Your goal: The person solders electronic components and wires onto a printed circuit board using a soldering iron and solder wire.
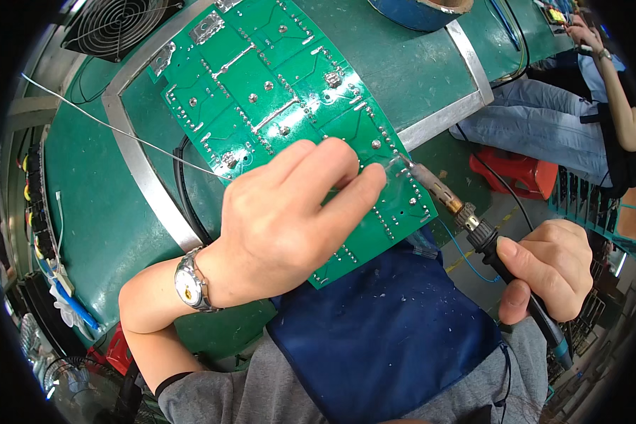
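A large green circuit board [261, 85] lies solder side up on a green bench [92, 198], its near corner hanging over my blue apron [381, 332]. My left hand [290, 219], with a wristwatch, rests on the board's near part and pinches a thin solder wire [120, 134] that runs off to the upper left. My right hand [551, 268] grips the black handle of a soldering iron [466, 215]. The iron's tip touches the board's right edge, just past my left fingertips.
A metal frame strip [145, 184] borders the board on the bench. A black fan [113, 25] stands at the upper left. Another person in jeans [544, 127] sits at the upper right by a red stool [516, 173]. Cables and tools [49, 268] lie at the left edge.
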A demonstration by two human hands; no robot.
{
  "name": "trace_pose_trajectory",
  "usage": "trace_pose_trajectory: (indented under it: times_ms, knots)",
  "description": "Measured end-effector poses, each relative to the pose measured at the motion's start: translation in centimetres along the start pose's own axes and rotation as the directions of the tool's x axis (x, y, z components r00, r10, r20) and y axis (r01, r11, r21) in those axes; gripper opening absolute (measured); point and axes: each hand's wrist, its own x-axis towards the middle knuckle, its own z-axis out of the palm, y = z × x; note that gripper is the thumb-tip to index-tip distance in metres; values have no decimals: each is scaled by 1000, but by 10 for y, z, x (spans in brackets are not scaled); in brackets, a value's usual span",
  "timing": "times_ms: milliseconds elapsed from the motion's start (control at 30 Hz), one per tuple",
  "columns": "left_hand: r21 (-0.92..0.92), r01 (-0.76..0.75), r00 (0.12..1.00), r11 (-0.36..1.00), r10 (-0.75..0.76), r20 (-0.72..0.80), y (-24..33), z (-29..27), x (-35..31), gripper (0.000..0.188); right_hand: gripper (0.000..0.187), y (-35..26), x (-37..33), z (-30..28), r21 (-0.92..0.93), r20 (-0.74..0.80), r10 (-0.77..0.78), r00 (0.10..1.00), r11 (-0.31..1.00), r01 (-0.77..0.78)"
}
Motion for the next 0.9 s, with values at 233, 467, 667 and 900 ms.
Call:
trace_pose_trajectory:
  times_ms: [233, 467, 667, 900]
  knots:
    - [-31, -23, 999, 999, 24, 22, -4, 5, -1, 32, 21, 1, -3, 14, -5, -104, -18, 994, 1000, 18]
    - [3, -57, 998, 998, 57, 8, -4, 9, 2, 32, 21, -1, -1, 28, -94, -182, -83, 980, 993, 66]
    - [15, 27, 977, 1000, -29, 209, 12, -15, -1, 21, 21, -1, -11, 19, -12, -218, -43, 975, 999, 42]
    - [-214, 330, 934, 919, -285, 213, 53, -12, -16, 28, 23, -2, -30, 13, 29, -172, -13, 985, 999, 19]
